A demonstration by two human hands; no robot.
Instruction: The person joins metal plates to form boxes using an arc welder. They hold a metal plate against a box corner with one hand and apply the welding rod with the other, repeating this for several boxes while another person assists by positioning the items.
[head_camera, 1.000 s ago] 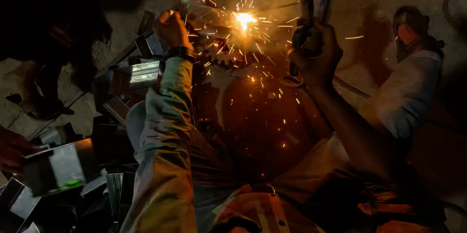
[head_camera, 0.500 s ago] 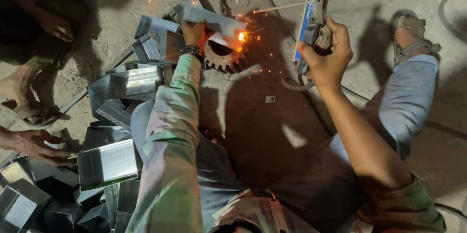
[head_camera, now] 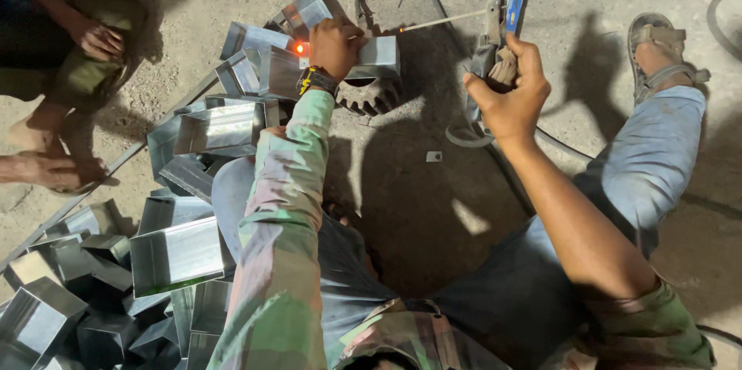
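The sparks have died to one orange glow (head_camera: 298, 48). Your left hand (head_camera: 334, 44) clamps the shiny square steel tube piece (head_camera: 369, 57); your right hand (head_camera: 506, 96) grips the grey electrode holder (head_camera: 495, 30), lifted clear.

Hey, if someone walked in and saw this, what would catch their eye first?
Probably the glowing orange spot on the metal box section that the left hand presses down at top centre, over a toothed gear. Next, the right hand gripping the electrode holder, its thin rod pointing left. A heap of shiny metal box pieces fills the lower left.
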